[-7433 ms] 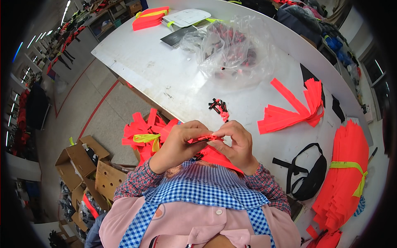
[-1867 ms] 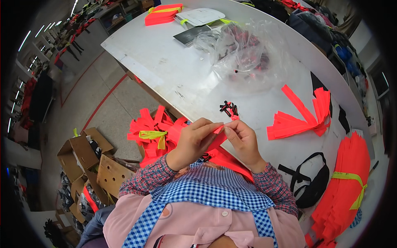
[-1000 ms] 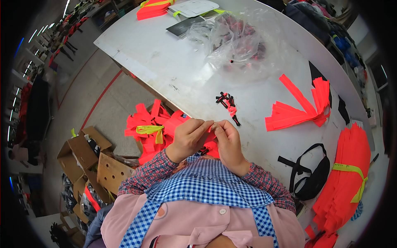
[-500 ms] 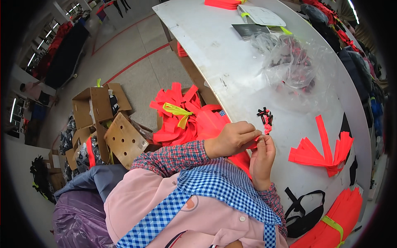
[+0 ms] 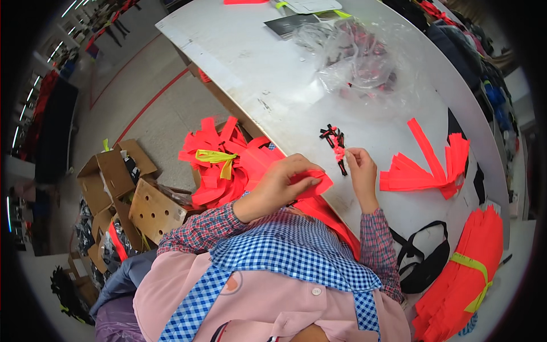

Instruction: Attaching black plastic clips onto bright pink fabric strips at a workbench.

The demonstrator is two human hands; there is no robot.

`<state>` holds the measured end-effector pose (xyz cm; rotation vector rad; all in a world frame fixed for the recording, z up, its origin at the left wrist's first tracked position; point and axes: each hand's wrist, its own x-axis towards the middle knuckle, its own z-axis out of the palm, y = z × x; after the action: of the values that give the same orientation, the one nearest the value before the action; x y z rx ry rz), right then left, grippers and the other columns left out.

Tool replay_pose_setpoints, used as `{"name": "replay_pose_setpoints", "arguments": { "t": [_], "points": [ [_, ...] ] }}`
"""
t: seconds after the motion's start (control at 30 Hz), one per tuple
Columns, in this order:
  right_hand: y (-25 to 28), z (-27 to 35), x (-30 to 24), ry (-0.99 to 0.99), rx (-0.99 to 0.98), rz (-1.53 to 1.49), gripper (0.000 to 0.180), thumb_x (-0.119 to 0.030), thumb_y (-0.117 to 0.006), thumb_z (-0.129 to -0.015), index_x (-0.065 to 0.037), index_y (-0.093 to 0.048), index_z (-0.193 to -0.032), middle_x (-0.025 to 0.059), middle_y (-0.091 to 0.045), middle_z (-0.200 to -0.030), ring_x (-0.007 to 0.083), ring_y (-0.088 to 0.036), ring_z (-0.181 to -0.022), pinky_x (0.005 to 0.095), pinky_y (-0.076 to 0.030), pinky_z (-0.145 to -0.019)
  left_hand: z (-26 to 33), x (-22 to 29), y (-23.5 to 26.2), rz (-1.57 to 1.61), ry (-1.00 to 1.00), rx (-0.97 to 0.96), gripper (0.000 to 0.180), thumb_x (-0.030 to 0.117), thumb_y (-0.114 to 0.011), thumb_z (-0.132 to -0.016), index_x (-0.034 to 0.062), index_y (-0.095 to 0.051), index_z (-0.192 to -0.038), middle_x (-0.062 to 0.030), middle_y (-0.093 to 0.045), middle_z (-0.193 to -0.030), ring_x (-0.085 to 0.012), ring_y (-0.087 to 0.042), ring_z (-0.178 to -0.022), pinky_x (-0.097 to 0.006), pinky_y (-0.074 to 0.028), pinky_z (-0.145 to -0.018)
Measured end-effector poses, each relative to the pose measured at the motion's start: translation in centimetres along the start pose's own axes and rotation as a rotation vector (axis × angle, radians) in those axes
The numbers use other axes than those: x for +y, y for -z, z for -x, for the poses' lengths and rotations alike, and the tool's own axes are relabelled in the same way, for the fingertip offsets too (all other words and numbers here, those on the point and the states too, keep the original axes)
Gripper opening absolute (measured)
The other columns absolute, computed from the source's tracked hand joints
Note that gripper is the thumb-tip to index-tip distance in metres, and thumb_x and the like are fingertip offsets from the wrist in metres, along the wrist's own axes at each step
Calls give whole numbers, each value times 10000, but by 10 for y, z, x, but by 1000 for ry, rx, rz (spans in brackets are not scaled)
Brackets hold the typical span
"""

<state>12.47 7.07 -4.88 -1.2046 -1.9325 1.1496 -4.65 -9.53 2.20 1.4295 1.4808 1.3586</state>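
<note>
My left hand (image 5: 282, 183) is closed round a neon-red fabric strip (image 5: 317, 182), whose end sticks out between thumb and fingers. The strip trails down over the table's front edge and across my lap. On the white table (image 5: 239, 60), my right hand (image 5: 363, 174) pinches at the near side of a small pile of pink-and-black cord pulls (image 5: 336, 142). Its fingertips meet a pink loop there; how much they grip is partly hidden. To the right lies a fanned bundle of red strips (image 5: 424, 171).
A heap of red strips with a yellow tie (image 5: 215, 156) stands left of the table. Clear plastic bags (image 5: 364, 57) lie farther back. A black strap (image 5: 424, 251) and a tied red strip bundle (image 5: 461, 273) are at right. Cardboard boxes (image 5: 114, 176) stand on the floor.
My hands were together at the strip; now they are apart. The left has drawn back with the strip, and the right has gone to the cord pulls. The view has shifted.
</note>
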Motion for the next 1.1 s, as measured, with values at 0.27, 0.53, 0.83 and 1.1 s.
{"name": "replay_pose_setpoints", "arguments": {
  "t": [0.27,0.53,0.83,1.1],
  "points": [
    [-9,-49,72,28,-74,405,295,-288,-697,-826,-3,-657,-889,138,-688,-838,285,-662,-773,382,-510,-681,-4,-1,0,42,79,45,176,95,-697,-851,26,-688,-1012,-59,-622,-923,-144,-591,-871,-264,-465,-771],
    [13,-44,65,-148,-101,-167,212,-215,-649,-891,-6,-645,-924,84,-681,-812,157,-639,-715,289,-509,-661,-6,-3,-4,125,158,106,160,112,-701,-858,9,-688,-980,-45,-624,-926,-113,-583,-879,-243,-458,-766],
    [48,35,-73,148,-467,-675,83,-8,-615,-890,7,-597,-970,57,-614,-908,148,-610,-782,257,-512,-705,-21,2,-2,136,68,156,166,83,-684,-864,8,-677,-1012,-49,-615,-930,-122,-594,-869,-243,-468,-741],
    [31,50,-104,533,-96,-104,196,-17,-710,-811,-20,-623,-987,92,-640,-887,175,-660,-766,274,-527,-654,-15,22,-11,31,-111,85,192,-20,-657,-841,10,-667,-1030,-93,-623,-936,-180,-622,-869,-263,-491,-726]
  ]
}}
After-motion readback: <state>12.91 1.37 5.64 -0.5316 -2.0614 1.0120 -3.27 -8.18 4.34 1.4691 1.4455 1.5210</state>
